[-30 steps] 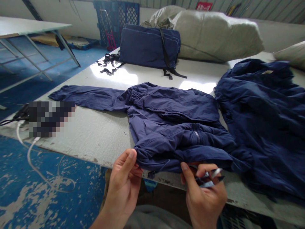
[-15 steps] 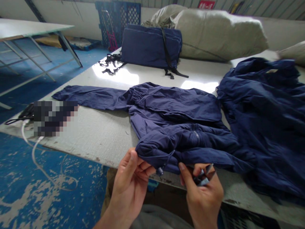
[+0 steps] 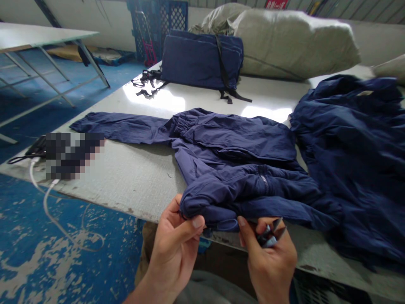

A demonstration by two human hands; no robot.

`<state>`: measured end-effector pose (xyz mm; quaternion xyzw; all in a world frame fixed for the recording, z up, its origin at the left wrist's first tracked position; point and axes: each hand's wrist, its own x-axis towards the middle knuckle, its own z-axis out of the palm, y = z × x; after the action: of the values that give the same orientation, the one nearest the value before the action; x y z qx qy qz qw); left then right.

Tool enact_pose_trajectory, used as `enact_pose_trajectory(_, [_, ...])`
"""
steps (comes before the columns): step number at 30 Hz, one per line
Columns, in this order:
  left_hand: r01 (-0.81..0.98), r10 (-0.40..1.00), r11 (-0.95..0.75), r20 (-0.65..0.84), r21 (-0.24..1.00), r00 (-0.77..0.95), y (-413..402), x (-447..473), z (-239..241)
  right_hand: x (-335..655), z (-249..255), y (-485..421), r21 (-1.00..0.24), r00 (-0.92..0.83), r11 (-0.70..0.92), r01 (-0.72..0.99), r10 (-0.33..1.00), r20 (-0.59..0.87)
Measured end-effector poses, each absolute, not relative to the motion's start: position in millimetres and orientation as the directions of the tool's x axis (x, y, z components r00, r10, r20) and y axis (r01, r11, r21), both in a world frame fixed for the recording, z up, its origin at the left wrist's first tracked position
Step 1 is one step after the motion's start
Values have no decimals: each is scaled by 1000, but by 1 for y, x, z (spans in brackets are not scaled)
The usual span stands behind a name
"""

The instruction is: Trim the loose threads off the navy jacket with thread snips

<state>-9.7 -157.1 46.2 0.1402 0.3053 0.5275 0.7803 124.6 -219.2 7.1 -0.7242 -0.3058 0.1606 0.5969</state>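
Both hands are closed: the left hand grasps the bunched edge of a navy jacket, and the right hand pinches small scissors. Just ahead of the grip, a white table bears the jacket, which spreads away from the hands. Far beyond them sit pale sacks and a strapped navy bundle. A second navy jacket lies heaped right of the right hand.

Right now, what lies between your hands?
Head view: a navy nylon jacket's bunched hem, with a cord loop, between left hand and right hand.
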Motion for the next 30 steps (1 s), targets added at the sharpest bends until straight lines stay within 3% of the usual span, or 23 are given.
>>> enact_pose_trajectory(7, [-729,917,388,-313,565,246,-157,-12,47,126,6,-220,-955,752,-119,270,646,132])
enact_pose_trajectory(14, [-622,959,202,-281,756,-30,-152,-12,44,126,7,-224,-949,752,-120,292,642,150])
enact_pose_trajectory(24, [-617,929,250,-365,746,-65,-146,-6,44,127,1,-229,-939,695,-61,339,689,206])
enact_pose_trajectory(30, [-596,923,192,-349,780,-160,-145,-6,41,118,8,-229,-962,723,-97,256,679,124])
